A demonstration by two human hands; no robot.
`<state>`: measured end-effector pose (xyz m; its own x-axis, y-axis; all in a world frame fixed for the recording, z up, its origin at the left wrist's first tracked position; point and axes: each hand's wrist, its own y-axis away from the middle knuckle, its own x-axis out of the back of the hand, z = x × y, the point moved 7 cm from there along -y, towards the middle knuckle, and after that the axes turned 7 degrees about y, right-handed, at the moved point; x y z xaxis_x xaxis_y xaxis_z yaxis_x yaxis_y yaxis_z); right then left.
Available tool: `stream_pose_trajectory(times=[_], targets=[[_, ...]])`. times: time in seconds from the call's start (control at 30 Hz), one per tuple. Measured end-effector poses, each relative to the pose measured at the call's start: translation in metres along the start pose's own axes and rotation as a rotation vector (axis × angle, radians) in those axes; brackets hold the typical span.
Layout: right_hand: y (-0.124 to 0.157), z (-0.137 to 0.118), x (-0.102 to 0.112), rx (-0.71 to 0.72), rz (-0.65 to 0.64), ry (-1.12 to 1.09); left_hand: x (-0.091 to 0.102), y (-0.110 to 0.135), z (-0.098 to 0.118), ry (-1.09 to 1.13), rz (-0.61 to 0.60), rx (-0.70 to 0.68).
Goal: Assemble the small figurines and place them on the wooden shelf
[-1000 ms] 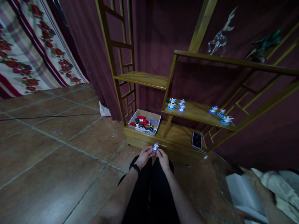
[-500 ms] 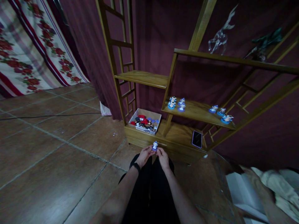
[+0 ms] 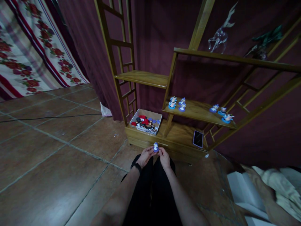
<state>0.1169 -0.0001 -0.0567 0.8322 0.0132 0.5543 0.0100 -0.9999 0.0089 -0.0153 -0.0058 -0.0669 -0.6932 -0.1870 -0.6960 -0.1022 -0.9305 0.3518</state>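
Note:
A small white and purple figurine [image 3: 155, 147] stands upright between my two hands, in front of the shelf's drawer. My left hand [image 3: 145, 156], with a dark band on its wrist, pinches the base from the left. From the right, my right hand [image 3: 164, 158] grips the same base with its fingertips. Behind them, an open box [image 3: 158, 127] of red, black, white and purple figurines sits on the low shelf. Similar figurines [image 3: 182, 107] in purple and blue stand in a group at the left of the middle shelf, and several figurines [image 3: 214, 108] stand at its right end.
A phone [image 3: 198, 139] lies on the low shelf at right. A clear deer ornament [image 3: 218, 40] and a dark green ornament [image 3: 266, 40] stand on the top shelf. Wooden posts [image 3: 169, 125] divide the unit. White boxes [image 3: 245, 191] lie on the floor at right.
The figurine remains between both hands, almost unmoved. The view has shifted very slightly.

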Motion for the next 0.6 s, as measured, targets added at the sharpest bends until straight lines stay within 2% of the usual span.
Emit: stream_pose_trajectory(times=[0.43, 0.6], targets=[[0.0039, -0.0068, 0.0016, 0.034, -0.032, -0.033, -0.0036, -0.0012, 0.0010, -0.001, -0.055, -0.055], [0.0037, -0.0068, 0.0001, 0.036, -0.069, -0.032, -0.0027, 0.0019, 0.0015, 0.002, -0.023, -0.029]])
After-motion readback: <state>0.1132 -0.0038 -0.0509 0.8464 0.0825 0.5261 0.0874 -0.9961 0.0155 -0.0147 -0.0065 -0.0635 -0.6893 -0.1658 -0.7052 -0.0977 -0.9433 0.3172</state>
